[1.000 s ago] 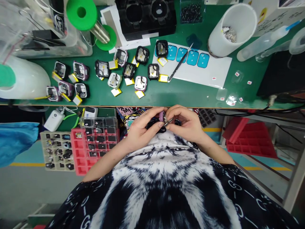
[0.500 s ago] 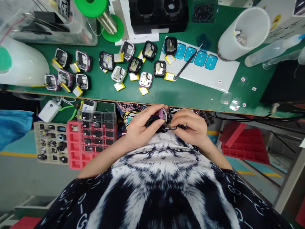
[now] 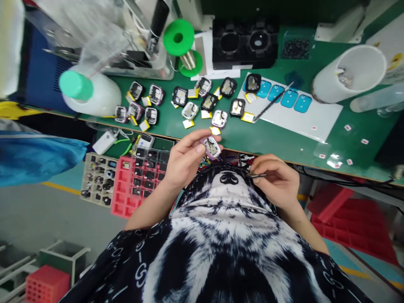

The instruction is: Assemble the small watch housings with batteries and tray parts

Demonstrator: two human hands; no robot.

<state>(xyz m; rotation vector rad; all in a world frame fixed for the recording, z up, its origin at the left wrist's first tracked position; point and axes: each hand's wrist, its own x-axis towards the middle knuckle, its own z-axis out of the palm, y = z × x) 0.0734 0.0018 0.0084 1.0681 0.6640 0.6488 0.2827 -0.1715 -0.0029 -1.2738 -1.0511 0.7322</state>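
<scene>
My left hand (image 3: pixel 184 162) grips a purple smartwatch case (image 3: pixel 212 147) by its edge, its open inner side facing up at the bench's front edge. My right hand (image 3: pixel 279 179) is closed on a small dark, thin, flat piece (image 3: pixel 256 175) whose kind I cannot make out; it is held over my lap, apart from the case. Just beyond my left hand, several open watch cases (image 3: pixel 219 119) in black, white and purple lie on the green bench, many with a small yellow-edged battery (image 3: pixel 188 124) beside them.
Tweezers (image 3: pixel 273 101) rest across white paper (image 3: pixel 325 122) bearing blue adhesive pieces (image 3: pixel 288 99). A solder spool (image 3: pixel 189 59), a black fixture (image 3: pixel 244 44) and a white cup (image 3: pixel 349 73) stand behind. At left are a white bottle (image 3: pixel 97 94) and, below the bench, a red parts tray (image 3: pixel 121 195).
My hands have drawn apart. My left hand has raised and turned the watch case so its inside shows; my right hand has moved right with the dark piece. The camera view has shifted left.
</scene>
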